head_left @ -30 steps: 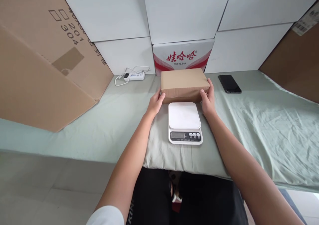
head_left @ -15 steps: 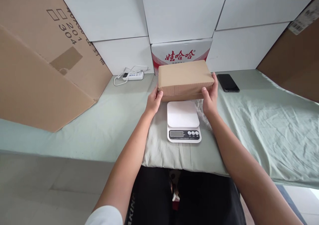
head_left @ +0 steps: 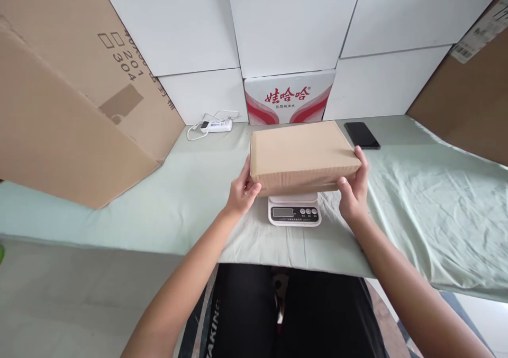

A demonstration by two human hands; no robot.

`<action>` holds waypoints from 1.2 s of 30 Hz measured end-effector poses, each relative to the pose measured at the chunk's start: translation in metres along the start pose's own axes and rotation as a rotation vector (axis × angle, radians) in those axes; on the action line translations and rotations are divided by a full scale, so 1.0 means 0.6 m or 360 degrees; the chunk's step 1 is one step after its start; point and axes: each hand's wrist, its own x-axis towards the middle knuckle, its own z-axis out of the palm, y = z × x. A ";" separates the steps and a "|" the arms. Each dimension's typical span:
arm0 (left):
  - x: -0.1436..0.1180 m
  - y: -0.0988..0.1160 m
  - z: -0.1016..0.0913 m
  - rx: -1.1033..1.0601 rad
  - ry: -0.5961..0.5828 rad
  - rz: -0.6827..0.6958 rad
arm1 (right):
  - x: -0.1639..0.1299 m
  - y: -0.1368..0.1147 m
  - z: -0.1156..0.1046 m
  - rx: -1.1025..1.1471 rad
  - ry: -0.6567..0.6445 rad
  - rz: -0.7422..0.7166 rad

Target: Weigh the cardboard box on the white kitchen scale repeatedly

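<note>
A closed brown cardboard box (head_left: 304, 149) is held between my two hands, over a white kitchen scale (head_left: 293, 222). My left hand (head_left: 241, 191) grips the box's left end, thumb on the front edge. Round the right end, my right hand (head_left: 354, 189) is closed with its thumb at the front. The box hides most of the scale's platform; only the front strip with the dark display and round buttons shows. Whether the box touches the platform I cannot tell.
A black phone (head_left: 362, 135) lies behind my right hand. At the back left is a white device with a cable (head_left: 216, 126). Large cardboard panels (head_left: 71, 109) flank the green cloth (head_left: 174, 189). A red-and-white carton (head_left: 289, 98) stands by the white back wall.
Both hands have brought the box nearer to me, from behind the scale to over its platform. The carton's front behind is now in fuller view. The camera view has shifted slightly.
</note>
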 end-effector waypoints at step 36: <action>0.006 -0.010 -0.011 0.0137 0.0065 0.0130 | -0.008 -0.011 0.005 0.0034 0.0210 -0.0128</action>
